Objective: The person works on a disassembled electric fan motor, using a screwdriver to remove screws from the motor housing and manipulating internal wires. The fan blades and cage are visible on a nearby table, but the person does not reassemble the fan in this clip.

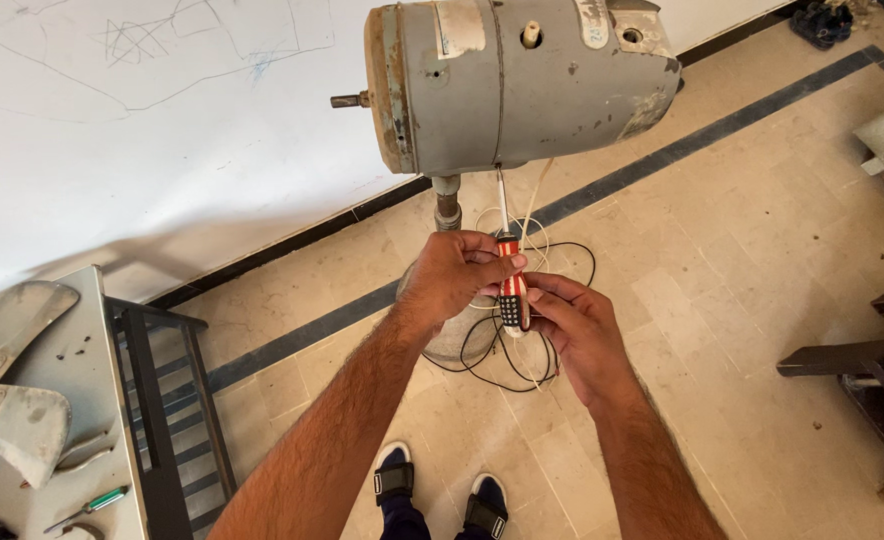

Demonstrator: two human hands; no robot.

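Both hands, left and right, are closed on the screwdriver, its tip under the motor. It seems a screw is being worked; the next turn needs steady pressure.

We hold both bare forearms out ahead of us, converging just below the grey motor housing. Our left hand curls over from the left, knuckles up, fingers wrapped around the upper part of the screwdriver. Our right hand comes in from the right, palm turned inward, thumb and fingertips pinching the lower handle. The two hands touch beneath the housing.
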